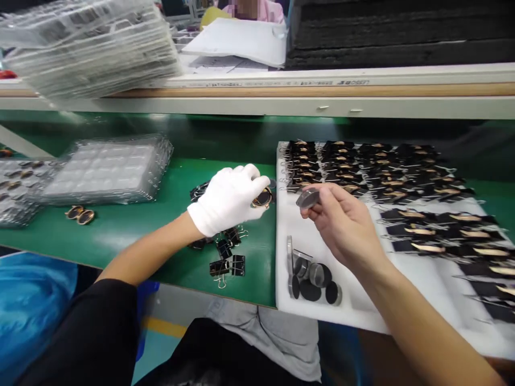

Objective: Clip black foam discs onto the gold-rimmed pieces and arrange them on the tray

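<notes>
My left hand [231, 198], in a white glove, holds a gold-rimmed round lens frame [262, 198] over the green table. My bare right hand [341, 220] pinches a dark round lens disc [308, 198] above the white foam tray [287, 225]. Several loose round discs [310, 289] lie in the tray below my right hand. Black binder clips [224, 248] are scattered on the table under and beside my left hand. Rows of black clips [418, 228] with gold pieces fill the tray's right part.
Clear plastic trays [108, 169] are stacked at the left, near a gold frame pair [80, 215]. A shelf [249, 104] crosses above the table, bearing plastic trays [100, 53] and black sheets [394, 37]. A person [261, 9] is beyond it.
</notes>
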`<state>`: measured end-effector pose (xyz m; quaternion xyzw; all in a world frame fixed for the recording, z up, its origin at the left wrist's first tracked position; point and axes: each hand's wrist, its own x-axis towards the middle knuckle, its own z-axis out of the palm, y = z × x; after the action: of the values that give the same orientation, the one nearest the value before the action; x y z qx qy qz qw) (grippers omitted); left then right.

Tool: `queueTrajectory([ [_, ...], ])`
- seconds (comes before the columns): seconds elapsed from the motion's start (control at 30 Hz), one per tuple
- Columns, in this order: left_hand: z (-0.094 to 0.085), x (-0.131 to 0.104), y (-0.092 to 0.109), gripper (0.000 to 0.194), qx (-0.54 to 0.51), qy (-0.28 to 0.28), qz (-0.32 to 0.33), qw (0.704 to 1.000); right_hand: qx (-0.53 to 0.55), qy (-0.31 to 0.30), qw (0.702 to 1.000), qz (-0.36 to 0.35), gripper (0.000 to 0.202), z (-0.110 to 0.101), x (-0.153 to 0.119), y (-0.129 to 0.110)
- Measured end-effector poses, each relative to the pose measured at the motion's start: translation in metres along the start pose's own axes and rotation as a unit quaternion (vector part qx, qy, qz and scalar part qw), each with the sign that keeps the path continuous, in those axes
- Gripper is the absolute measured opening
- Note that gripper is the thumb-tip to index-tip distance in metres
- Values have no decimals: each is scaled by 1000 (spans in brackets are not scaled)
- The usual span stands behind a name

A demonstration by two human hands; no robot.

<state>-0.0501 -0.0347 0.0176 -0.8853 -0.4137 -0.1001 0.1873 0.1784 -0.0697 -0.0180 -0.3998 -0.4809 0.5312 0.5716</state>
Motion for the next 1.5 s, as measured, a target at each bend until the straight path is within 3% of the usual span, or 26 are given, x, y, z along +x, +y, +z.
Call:
queueTrajectory([
  [0.1,13,12,9,23,-6,10,20,1000,-59,18,998,-28,22,-2,2,-2],
  [0.23,24,16,18,32,-44,10,38,998,-145,-17,988,-56,12,1,-1,0],
  [0.37,27,12,21,62,-85,26,52,995,-299,0,941,-161,5,6,-6,9],
  [0.47,27,9,19,62,-82,47,65,993,-356,53,907,-220,10,8,-7,16],
  [0.57,26,7,17,60,-76,70,89,991,-292,58,944,-144,35,7,-2,19],
  [0.63,25,6,17,61,-73,73,108,989,-198,7,980,-30,47,6,1,19],
  [0.73,21,6,17,63,-70,45,116,990,-96,-64,990,84,47,5,5,19],
  [0.83,15,7,13,69,-97,14,104,990,-81,-52,992,85,40,4,6,19],
  [0.93,12,7,8,66,-213,-15,56,975,-65,-26,995,68,35,3,6,19],
  [1.03,11,8,7,36,-385,-42,-18,922,-55,-38,996,65,36,4,5,17],
  [1.1,8,9,6,25,-447,-52,-52,891,-58,-49,994,73,39,4,4,17],
  [1.2,0,10,-9,30,-439,-93,-51,892,-70,-56,993,80,38,4,2,15],
  [1.33,-10,5,-60,42,-263,-240,-51,933,-89,-48,992,70,33,-2,2,13],
  [1.43,-7,-1,-95,46,-159,-354,-80,918,-90,-37,992,76,37,-8,2,13],
  [1.5,-3,-3,-109,52,-101,-380,-143,908,-83,-32,993,77,37,-9,3,14],
])
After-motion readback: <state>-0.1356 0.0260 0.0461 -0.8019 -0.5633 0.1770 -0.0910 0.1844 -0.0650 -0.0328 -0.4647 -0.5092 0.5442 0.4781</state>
